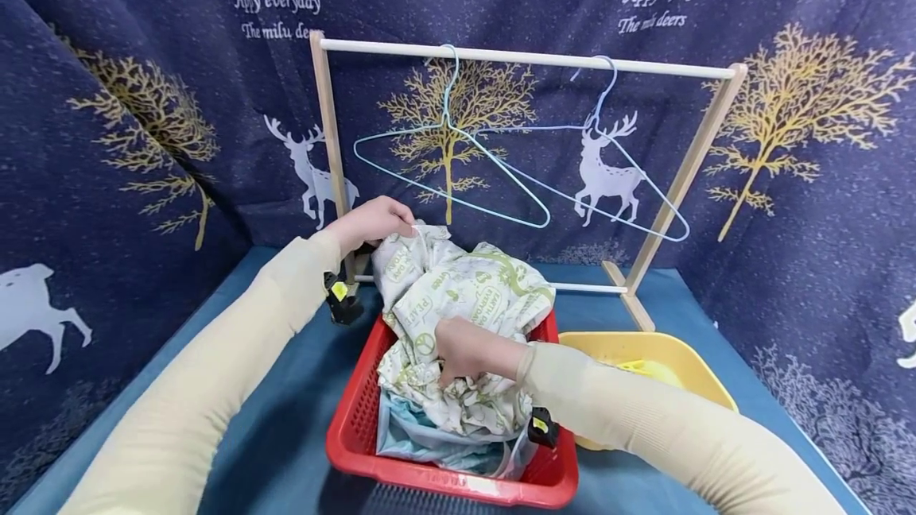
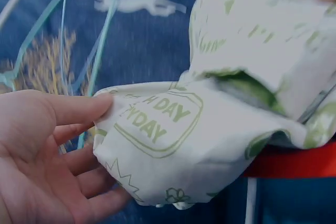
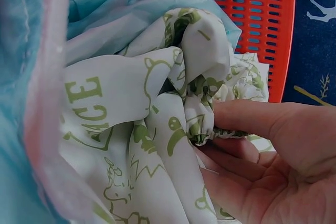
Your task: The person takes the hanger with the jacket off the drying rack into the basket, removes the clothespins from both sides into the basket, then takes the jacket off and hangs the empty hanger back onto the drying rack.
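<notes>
A thin white cloth with green print [image 1: 494,284] lies bunched over the red basket [image 1: 349,420], its far end lifted past the rim. My left hand [image 1: 379,218] holds that far end; in the left wrist view, thumb and fingers pinch the edge of the printed cloth [image 2: 163,166]. Over the middle of the basket, my right hand [image 1: 468,348] grips the nearer part. The right wrist view has its thumb and fingers around a ruffled, gathered edge [image 3: 202,121]. Beneath the printed cloth, light blue sheer fabric [image 1: 411,431] fills the basket's near end.
Behind the basket stands a wooden rack with a white top rail [image 1: 529,58]. A teal hanger [image 1: 447,102] and a pale blue hanger [image 1: 607,94] hang from it. To the right, partly behind my right forearm, is a yellow basin [image 1: 704,368] with something yellow inside.
</notes>
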Available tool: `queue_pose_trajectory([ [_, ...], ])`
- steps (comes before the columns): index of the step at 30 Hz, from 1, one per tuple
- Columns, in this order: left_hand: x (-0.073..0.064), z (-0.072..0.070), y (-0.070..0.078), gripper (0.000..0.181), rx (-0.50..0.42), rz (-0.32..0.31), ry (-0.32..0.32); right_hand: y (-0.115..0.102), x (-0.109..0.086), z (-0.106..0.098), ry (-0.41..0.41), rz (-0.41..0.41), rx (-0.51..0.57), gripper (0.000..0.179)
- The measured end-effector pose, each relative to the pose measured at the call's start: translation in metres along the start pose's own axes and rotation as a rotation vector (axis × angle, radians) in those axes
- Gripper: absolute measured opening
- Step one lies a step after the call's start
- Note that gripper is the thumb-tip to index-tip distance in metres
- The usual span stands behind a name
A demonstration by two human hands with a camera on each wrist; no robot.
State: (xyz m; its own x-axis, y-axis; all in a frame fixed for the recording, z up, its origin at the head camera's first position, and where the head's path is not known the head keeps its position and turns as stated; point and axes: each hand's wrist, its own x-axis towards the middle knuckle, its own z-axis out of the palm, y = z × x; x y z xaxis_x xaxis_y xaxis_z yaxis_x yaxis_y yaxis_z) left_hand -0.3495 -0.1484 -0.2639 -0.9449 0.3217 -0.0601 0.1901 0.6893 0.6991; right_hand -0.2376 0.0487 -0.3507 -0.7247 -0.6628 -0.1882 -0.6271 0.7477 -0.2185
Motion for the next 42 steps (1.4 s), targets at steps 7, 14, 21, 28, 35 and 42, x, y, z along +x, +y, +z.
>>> queue_pose_trajectory([
  [7,-0.03,0.006,0.023,0.011,0.051,0.109,-0.006,0.003,0.0,0.001,0.026,-0.053,-0.047,0.069],
  [14,-0.057,0.02,0.033,0.009,0.131,0.269,-0.008,0.003,-0.002,-0.002,0.015,-0.097,-0.136,0.069],
  [21,-0.078,0.041,0.028,0.008,0.079,0.383,0.007,0.005,-0.003,-0.002,-0.022,-0.101,-0.117,0.065],
  [28,-0.094,0.067,0.016,0.01,-0.02,0.389,-0.041,0.009,-0.006,-0.005,-0.013,-0.133,-0.116,0.06],
  [35,-0.1,0.088,-0.001,0.008,-0.092,0.339,-0.037,0.009,-0.006,-0.006,-0.041,-0.134,-0.16,0.059],
  [42,-0.097,0.103,-0.01,0.008,-0.106,0.242,-0.063,0.012,-0.009,-0.014,-0.138,-0.135,-0.011,0.058],
])
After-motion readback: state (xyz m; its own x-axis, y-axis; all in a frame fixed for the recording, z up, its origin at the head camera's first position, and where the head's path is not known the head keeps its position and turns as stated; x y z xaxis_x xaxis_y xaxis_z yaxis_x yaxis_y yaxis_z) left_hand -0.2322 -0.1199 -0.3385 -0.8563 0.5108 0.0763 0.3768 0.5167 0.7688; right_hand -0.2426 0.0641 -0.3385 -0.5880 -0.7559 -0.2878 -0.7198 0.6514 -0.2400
